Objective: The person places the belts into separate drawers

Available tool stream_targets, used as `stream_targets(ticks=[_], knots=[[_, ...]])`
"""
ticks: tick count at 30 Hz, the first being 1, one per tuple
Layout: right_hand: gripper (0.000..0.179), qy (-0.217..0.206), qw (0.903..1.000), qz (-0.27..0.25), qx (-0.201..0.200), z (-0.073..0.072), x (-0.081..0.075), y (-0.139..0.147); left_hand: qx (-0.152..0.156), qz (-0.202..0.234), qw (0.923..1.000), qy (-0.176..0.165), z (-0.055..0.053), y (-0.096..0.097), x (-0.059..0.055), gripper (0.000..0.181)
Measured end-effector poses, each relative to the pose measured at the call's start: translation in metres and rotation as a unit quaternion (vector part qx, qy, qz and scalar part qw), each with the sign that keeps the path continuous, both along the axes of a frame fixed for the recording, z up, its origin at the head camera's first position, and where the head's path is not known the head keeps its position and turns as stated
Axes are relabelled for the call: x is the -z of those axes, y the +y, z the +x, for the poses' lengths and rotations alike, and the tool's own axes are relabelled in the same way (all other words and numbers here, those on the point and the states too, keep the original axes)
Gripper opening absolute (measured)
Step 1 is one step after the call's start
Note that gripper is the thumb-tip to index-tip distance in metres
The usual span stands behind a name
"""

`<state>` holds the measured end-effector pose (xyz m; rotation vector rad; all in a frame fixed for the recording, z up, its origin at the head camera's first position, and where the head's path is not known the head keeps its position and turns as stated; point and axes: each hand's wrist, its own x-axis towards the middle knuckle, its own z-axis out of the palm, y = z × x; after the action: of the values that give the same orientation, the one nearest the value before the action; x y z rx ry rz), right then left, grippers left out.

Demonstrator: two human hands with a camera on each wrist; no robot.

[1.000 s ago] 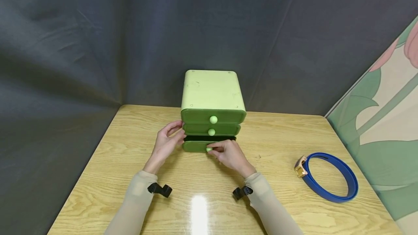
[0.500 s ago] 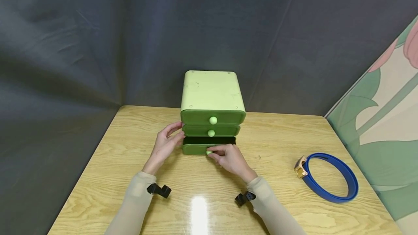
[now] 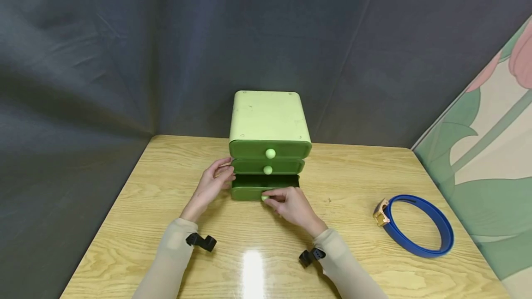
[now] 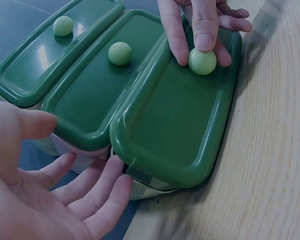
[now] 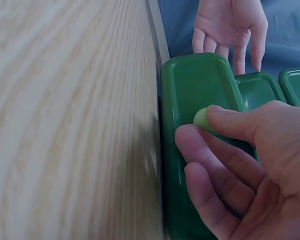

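Observation:
A small light-green cabinet (image 3: 269,115) with three dark green drawers stands at the back middle of the table. Its bottom drawer (image 3: 246,194) is pulled partway out, showing a dark interior behind the front. My right hand (image 3: 294,207) pinches that drawer's round pale-green knob (image 5: 202,120) between thumb and fingers. On the cabinet's left side, my left hand (image 3: 207,189) rests with spread, loosely bent fingers; in the left wrist view the fingertips (image 4: 121,184) are right at the side of the lower drawers. The top drawer (image 4: 60,55) and middle drawer (image 4: 97,82) are closed.
A blue belt (image 3: 444,234) with a gold buckle (image 3: 381,215) lies coiled on the wooden table (image 3: 137,206), to the right. Dark grey cloth (image 3: 257,26) hangs behind the cabinet and at left. A floral panel (image 3: 498,160) borders the right edge.
The right hand has drawn the bottom drawer further out toward me, widening the dark gap above its front. The left hand stays at the cabinet's side.

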<state>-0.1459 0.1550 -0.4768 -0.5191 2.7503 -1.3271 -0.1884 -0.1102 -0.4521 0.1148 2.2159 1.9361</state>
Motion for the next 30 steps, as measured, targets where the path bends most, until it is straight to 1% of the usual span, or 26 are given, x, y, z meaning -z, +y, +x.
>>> stream_targets(ticks=[7, 14, 18, 23, 30], knots=[[0.020, -0.016, 0.9998, 0.002, -0.008, 0.004, 0.002, 0.002, 0.007, -0.012, 0.9999, -0.003, 0.003, -0.001, 0.002, 0.056], [0.020, -0.025, 0.9995, 0.010, -0.015, 0.005, -0.002, 0.004, 0.009, -0.006, 0.9999, 0.000, 0.002, 0.001, 0.002, 0.057], [0.021, -0.031, 0.9992, 0.013, -0.021, 0.006, -0.005, 0.004, 0.006, -0.005, 1.0000, 0.000, 0.001, 0.001, 0.001, 0.056], [0.024, -0.024, 0.9990, 0.026, -0.026, 0.008, -0.008, 0.004, 0.006, -0.006, 1.0000, 0.001, 0.000, 0.002, 0.001, 0.056], [0.027, -0.011, 0.9975, 0.054, -0.044, 0.017, -0.017, 0.003, 0.006, -0.004, 1.0000, -0.006, -0.001, 0.002, 0.002, 0.057]])
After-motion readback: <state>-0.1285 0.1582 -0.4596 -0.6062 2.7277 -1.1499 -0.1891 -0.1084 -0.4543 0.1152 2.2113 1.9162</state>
